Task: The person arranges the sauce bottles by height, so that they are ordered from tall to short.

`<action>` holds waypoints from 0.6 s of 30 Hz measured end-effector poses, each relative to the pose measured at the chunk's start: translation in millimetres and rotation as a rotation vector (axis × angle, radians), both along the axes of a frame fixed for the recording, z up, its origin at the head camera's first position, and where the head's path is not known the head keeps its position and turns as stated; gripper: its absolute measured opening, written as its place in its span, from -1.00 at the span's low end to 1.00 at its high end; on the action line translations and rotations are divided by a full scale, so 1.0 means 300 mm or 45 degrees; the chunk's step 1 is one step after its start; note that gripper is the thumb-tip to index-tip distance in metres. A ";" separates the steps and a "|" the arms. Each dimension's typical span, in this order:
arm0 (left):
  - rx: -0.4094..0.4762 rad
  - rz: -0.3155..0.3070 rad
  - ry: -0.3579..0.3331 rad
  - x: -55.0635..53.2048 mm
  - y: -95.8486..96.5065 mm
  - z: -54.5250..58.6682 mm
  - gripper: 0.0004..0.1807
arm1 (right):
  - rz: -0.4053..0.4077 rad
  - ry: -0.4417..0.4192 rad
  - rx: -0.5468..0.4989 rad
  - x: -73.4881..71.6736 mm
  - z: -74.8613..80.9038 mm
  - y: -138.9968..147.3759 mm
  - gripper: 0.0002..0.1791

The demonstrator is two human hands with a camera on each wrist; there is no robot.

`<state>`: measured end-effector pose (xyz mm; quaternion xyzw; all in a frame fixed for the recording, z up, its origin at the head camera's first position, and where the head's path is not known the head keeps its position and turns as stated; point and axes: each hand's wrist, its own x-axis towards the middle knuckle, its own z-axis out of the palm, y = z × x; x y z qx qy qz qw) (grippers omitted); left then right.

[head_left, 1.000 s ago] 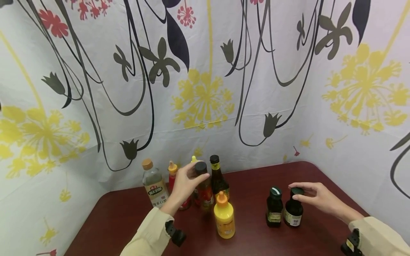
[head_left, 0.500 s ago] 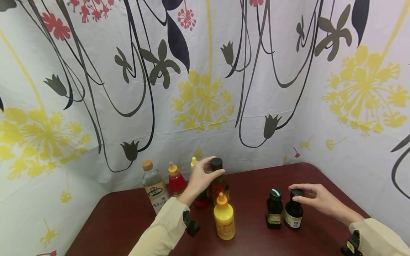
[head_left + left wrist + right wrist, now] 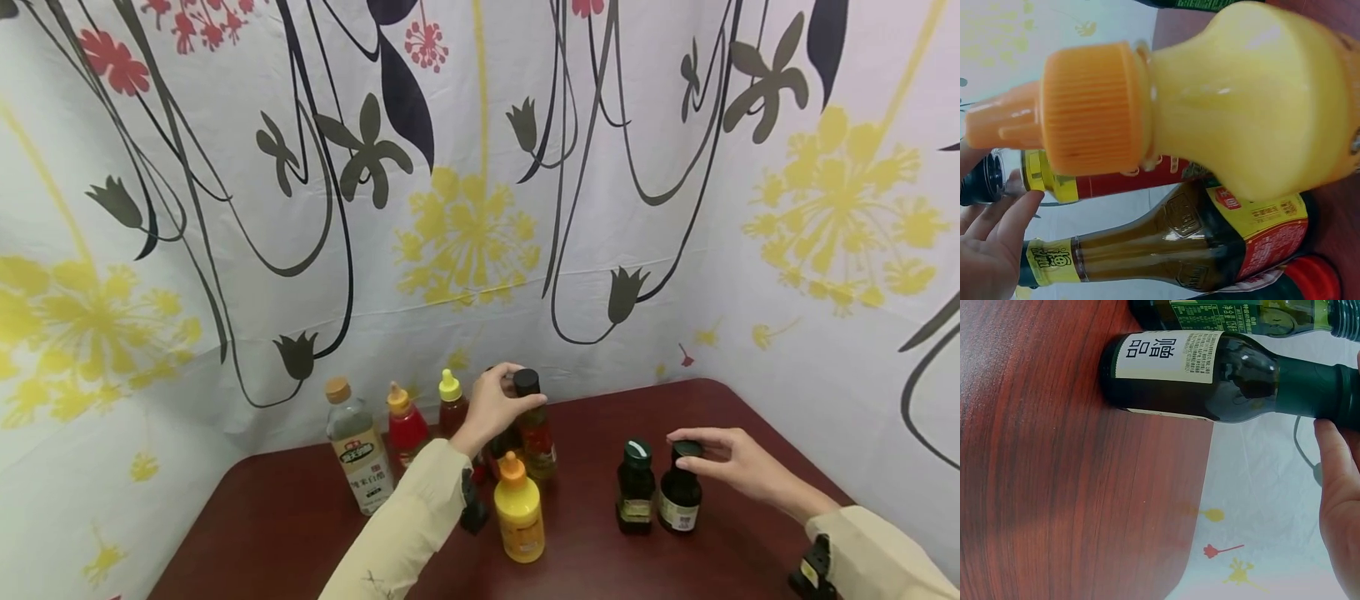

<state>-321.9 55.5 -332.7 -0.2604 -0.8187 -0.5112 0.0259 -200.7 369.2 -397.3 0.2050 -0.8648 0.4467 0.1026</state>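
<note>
My left hand (image 3: 498,408) grips a glass bottle (image 3: 538,442) with a black cap and red label near its top. In the left wrist view, a yellow squeeze bottle (image 3: 1241,100) with an orange nozzle fills the foreground and partly covers that glass bottle. Beside the fingers there stands a brown sauce bottle (image 3: 1141,250) with a yellow and red label, mostly hidden by my left arm in the head view. At right, my right hand (image 3: 738,462) holds a small dark bottle (image 3: 680,500) by its green neck and cap. It stands upright on the table.
Close left of the small dark bottle stands another green-capped bottle (image 3: 636,492). Toward the back left are a clear vinegar bottle (image 3: 360,458), a red squeeze bottle (image 3: 407,429) and a yellow-capped bottle (image 3: 452,408). A patterned curtain (image 3: 600,250) hangs behind the dark red table (image 3: 592,567).
My left hand has moved right with the black-capped glass bottle, passing the brown sauce bottle and uncovering the yellow-capped one. My right hand stays on the small dark bottle.
</note>
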 end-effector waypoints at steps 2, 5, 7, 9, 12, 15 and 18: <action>-0.031 -0.001 -0.008 -0.014 0.014 0.002 -0.50 | -0.005 -0.004 0.009 -0.001 0.001 -0.003 -0.65; -0.082 -0.017 -0.021 -0.031 0.034 0.002 -0.51 | -0.019 -0.003 0.026 -0.003 0.005 -0.006 -0.65; -0.121 -0.050 -0.017 -0.038 0.047 -0.003 -0.53 | -0.030 0.000 0.034 -0.003 0.008 -0.008 -0.65; -0.161 -0.090 -0.014 -0.040 0.059 -0.012 -0.54 | -0.044 0.009 0.045 -0.003 0.010 -0.008 -0.65; -0.216 -0.135 -0.005 -0.039 0.073 -0.028 -0.57 | -0.051 0.014 0.048 -0.001 0.013 -0.008 -0.65; -0.242 -0.150 0.000 -0.040 0.084 -0.037 -0.57 | -0.039 0.019 0.034 0.000 0.012 -0.006 -0.66; -0.249 -0.155 0.005 -0.046 0.097 -0.042 -0.58 | -0.032 0.014 0.018 0.003 0.011 -0.004 -0.66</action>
